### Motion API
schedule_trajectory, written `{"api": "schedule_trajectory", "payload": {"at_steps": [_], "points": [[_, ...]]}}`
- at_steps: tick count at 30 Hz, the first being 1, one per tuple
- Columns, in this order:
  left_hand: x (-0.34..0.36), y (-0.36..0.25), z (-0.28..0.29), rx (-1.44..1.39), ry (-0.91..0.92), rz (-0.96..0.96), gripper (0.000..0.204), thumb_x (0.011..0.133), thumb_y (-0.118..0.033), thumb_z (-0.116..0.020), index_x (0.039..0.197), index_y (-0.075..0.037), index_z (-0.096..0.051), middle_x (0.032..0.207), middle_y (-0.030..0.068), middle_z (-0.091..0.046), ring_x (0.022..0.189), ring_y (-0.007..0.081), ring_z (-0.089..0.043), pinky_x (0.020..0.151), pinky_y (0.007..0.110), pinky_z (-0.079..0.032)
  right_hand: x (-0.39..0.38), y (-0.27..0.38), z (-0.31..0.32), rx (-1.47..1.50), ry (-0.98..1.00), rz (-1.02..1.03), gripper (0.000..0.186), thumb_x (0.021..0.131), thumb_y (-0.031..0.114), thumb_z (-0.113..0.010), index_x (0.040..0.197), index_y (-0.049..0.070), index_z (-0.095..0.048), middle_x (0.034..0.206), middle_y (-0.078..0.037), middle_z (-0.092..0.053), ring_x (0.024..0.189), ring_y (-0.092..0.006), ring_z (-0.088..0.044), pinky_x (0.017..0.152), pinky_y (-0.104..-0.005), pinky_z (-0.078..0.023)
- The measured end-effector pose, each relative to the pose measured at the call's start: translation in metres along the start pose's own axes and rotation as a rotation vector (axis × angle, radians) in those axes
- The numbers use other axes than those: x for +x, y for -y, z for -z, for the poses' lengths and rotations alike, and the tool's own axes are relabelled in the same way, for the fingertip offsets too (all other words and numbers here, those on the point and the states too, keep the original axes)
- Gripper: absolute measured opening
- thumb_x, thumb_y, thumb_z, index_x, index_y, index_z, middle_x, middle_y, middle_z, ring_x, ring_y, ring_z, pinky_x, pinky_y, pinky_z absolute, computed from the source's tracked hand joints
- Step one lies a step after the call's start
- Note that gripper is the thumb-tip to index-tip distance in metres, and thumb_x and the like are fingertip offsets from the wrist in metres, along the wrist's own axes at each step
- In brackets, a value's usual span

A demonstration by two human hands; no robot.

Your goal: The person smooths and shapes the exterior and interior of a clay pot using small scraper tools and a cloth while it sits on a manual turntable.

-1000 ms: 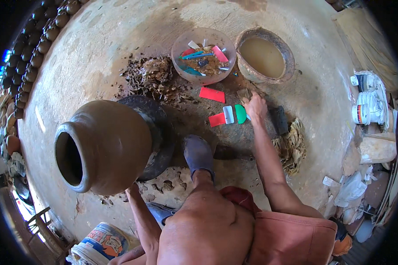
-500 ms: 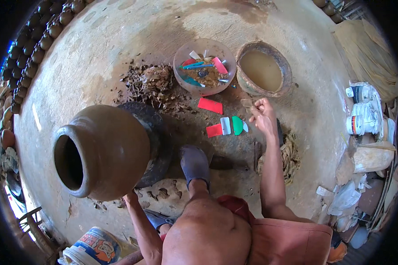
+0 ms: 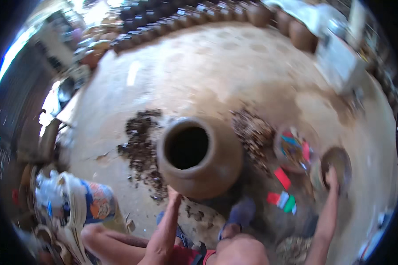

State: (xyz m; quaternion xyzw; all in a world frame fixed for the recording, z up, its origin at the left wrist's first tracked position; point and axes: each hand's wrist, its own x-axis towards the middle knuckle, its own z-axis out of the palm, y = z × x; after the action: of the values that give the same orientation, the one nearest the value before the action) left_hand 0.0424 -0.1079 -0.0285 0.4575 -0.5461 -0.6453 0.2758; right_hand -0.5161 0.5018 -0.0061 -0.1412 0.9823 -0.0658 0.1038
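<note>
Clay pot, mouth up, long axis approx. upright, is touched low on its near side by L hand, the nearer one; fingers hidden, grip can't be told. R hand is seen in the basin, blurred, contents unclear. Pot lies just ahead of L hand, well to the L of R hand.

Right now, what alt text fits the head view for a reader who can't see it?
A large brown pot has the person's left hand at its lower side, while the right hand is over or inside a round basin. Flat red, white and green pieces lie on the floor between them. The picture is blurred.
</note>
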Motion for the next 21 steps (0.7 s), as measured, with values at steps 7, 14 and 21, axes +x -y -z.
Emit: {"api": "schedule_trajectory", "payload": {"at_steps": [7, 14, 21], "points": [[-0.02, 0.003, -0.013, 0.071, -0.108, 0.013, 0.037, 0.105, -0.028, -0.052, 0.135, -0.007, -0.061, 0.111, 0.0049, -0.071, 0.094, 0.0139, -0.063, 0.078, 0.028, -0.05, 0.021, -0.034, -0.047, -0.042, -0.068, -0.073, 0.023, 0.09, 0.007, -0.05, 0.103, -0.008, -0.062, 0.112, -0.034, -0.064, 0.109, -0.0522, -0.062, 0.092, -0.0562, -0.049], [-0.019, 0.015, -0.007, 0.079, -0.096, -0.061, 0.032, 0.109, -0.03, -0.05, 0.128, -0.008, -0.063, 0.084, -0.0043, -0.06, 0.071, 0.0067, -0.05, 0.061, 0.026, -0.039, 0.029, -0.013, -0.059, -0.067, 0.083, -0.131, 0.026, 0.084, 0.004, -0.055, 0.108, -0.005, -0.061, 0.111, -0.033, -0.065, 0.112, -0.05, -0.062, 0.095, -0.054, -0.05], [0.02, 0.064, -0.006, 0.151, -0.02, -0.468, 0.036, 0.11, -0.031, -0.049, 0.136, -0.009, -0.06, 0.102, -0.0004, -0.069, 0.084, 0.0092, -0.06, 0.07, 0.028, -0.048, 0.038, -0.04, -0.002, -0.065, -0.073, -0.055, 0.022, 0.087, 0.006, -0.06, 0.107, -0.003, -0.065, 0.111, -0.027, -0.068, 0.103, -0.0449, -0.066, 0.086, -0.0519, -0.056]]}}
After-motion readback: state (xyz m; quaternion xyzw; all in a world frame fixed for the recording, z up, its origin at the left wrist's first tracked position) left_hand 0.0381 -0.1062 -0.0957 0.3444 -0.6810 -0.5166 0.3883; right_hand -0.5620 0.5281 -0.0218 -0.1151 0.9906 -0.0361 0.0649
